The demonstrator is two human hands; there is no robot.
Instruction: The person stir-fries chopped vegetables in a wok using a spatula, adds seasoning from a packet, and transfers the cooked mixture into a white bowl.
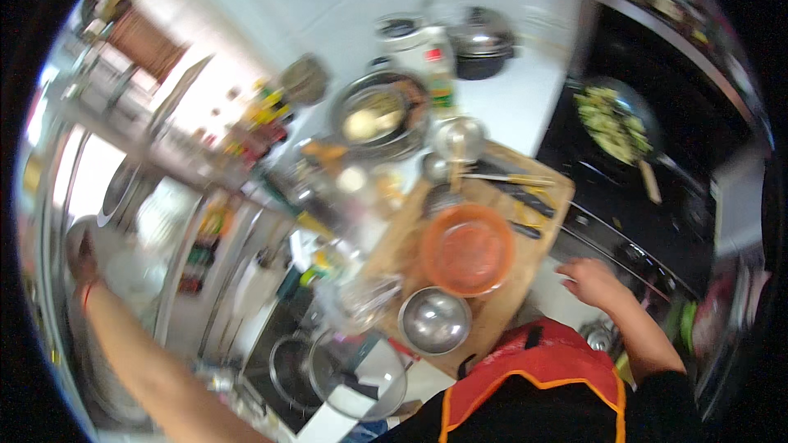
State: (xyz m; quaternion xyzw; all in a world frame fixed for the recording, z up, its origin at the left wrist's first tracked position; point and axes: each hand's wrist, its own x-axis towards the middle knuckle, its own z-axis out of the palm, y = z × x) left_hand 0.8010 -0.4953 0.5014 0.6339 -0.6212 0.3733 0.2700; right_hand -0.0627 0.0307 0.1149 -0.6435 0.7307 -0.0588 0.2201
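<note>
My left hand (pixel 86 258) reaches out to the far left, a red cord around its wrist. It is blurred and dark beside pale shelving and a glass panel, so its grip cannot be made out. Empty, with fingers loosely bent and apart, my right hand (pixel 582 280) hovers between the cutting board and the stove front. On the wooden cutting board (pixel 385 252) are an orange plastic bowl (pixel 468 249), a shiny metal bowl (pixel 434 320) and black-handled scissors (pixel 530 200).
A wok (pixel 646 117) of chopped green food with a wooden-handled spatula (pixel 649 181) sits on the black stove (pixel 689 221). Behind the board stand a metal pan (pixel 348 95) with food and a lidded pot (pixel 483 34). Clear plastic bags (pixel 363 301) crowd the board's left edge.
</note>
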